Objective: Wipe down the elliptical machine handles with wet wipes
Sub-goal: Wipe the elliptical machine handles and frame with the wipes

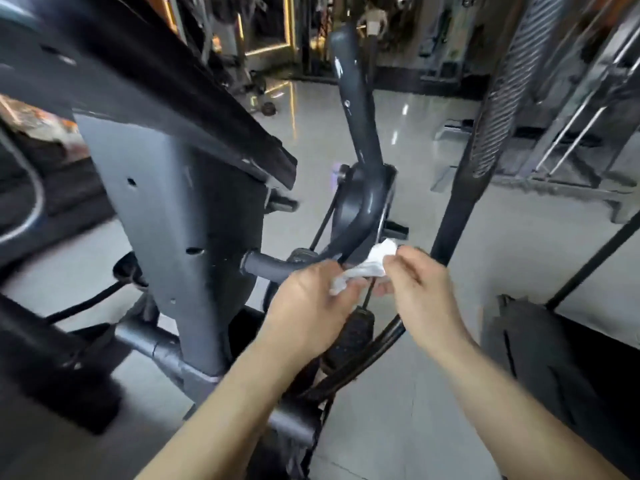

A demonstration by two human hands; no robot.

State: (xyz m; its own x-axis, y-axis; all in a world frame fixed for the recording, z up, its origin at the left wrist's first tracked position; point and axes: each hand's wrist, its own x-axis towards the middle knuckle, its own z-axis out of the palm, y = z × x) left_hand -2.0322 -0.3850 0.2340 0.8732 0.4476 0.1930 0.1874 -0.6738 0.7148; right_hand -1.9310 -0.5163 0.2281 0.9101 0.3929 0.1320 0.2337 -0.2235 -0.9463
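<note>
Pinching crumpled white wet wipe between curled fingers of left hand and right hand, both gripping it. Hanging just in front of smooth dark curved tubular handle beyond the fingertips. Lying below them, textured black pedal over glossy tiled floor.

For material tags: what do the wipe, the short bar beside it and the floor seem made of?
The wipe looks like white paper or nonwoven cloth, softly crumpled. The bar seems matte dark rubber or foam; blur leaves it open. The floor looks like glossy pale tile: reflections, joint lines.
</note>
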